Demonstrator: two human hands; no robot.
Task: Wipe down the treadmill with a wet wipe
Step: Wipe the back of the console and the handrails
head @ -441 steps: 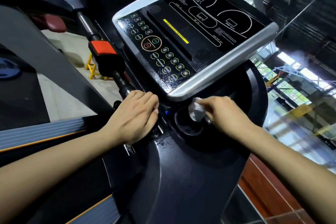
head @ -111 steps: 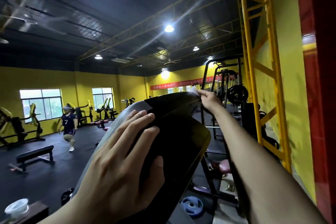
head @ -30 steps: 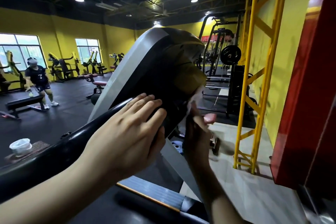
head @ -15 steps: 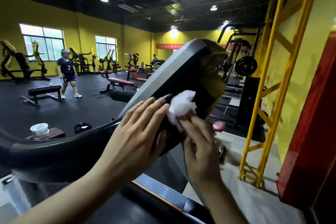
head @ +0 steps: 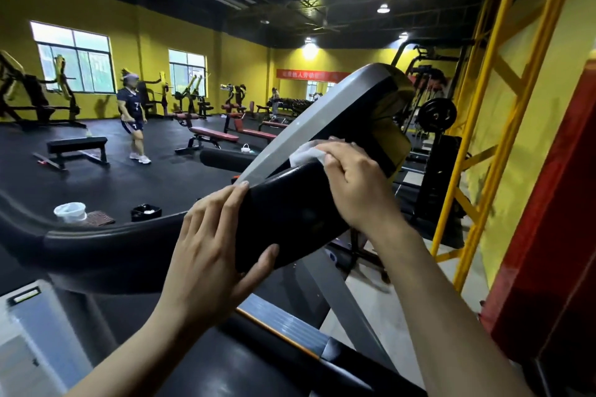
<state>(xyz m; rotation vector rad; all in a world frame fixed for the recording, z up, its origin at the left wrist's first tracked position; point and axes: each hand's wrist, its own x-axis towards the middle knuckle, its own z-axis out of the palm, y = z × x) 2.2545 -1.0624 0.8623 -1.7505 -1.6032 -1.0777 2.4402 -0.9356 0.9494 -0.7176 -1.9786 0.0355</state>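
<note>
The treadmill console [head: 364,113] has a glossy black plastic back with a smooth, satin grey edge trim. The handrail [head: 106,245] is semi-gloss black, probably plastic. The wet wipe [head: 304,155] is white, soft, crumpled cloth-like sheet.

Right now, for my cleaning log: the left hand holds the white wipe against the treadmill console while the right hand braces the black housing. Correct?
Not quite: the hands are swapped. The head view shows the right hand holding the white wipe against the treadmill console, while the left hand braces the black housing.
</note>
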